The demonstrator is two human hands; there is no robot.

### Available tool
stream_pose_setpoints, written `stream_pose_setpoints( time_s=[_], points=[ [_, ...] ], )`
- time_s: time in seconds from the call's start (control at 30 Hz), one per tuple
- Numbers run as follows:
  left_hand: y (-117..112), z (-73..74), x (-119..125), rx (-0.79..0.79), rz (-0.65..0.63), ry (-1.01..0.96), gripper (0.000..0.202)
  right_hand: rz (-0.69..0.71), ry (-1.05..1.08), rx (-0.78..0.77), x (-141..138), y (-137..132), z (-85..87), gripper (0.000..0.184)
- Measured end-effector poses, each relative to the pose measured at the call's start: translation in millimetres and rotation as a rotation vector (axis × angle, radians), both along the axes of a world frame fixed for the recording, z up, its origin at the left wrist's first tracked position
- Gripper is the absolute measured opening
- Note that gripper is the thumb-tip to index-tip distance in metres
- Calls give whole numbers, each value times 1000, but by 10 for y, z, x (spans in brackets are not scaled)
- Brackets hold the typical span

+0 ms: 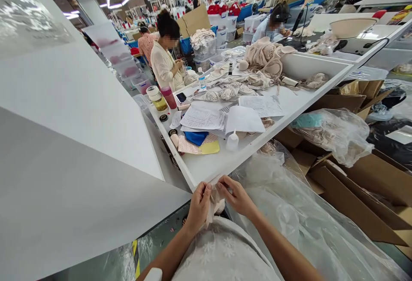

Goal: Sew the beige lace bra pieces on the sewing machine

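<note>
My left hand (pixel 198 206) and my right hand (pixel 236 196) are both pinched on a small beige piece of fabric (pixel 215 203), held just below the near edge of the white worktable (pixel 206 167). The fabric hangs between the two hands, above my lap in white lace cloth (pixel 222 251). The fingers of both hands are closed on the upper edge of the piece.
On the table lie papers (pixel 202 118), a blue and yellow cloth (pixel 201 142), a small white bottle (pixel 232 140), jars (pixel 157 98) and beige garments (pixel 267 57). Clear plastic bags (pixel 334 132) and cardboard boxes (pixel 370 186) stand at right. A white panel (pixel 64 143) fills the left. Other people sit farther along.
</note>
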State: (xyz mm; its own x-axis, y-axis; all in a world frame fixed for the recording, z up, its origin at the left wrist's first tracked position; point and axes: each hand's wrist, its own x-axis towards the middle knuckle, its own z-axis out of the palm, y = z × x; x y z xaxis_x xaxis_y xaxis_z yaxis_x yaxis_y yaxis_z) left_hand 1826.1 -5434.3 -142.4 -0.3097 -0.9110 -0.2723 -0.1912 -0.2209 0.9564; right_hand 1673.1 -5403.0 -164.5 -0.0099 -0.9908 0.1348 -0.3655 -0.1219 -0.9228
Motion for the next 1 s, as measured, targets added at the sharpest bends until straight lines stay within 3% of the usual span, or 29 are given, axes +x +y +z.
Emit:
stream_pose_setpoints(
  time_s=[0.2,0.47,0.73,1.0],
  points=[
    [10,-79,-35,-20,-13,12,55,-122,31,-91,229,107,12,27],
    [39,-85,-98,-35,-86,43,54,-252,279,-245,314,69,-27,28],
    [22,-44,-89,2,-95,57,49,-236,407,-294,305,104,53,26],
    [7,-55,-69,60,-122,89,50,-215,291,-234,337,128,65,26]
  ],
)
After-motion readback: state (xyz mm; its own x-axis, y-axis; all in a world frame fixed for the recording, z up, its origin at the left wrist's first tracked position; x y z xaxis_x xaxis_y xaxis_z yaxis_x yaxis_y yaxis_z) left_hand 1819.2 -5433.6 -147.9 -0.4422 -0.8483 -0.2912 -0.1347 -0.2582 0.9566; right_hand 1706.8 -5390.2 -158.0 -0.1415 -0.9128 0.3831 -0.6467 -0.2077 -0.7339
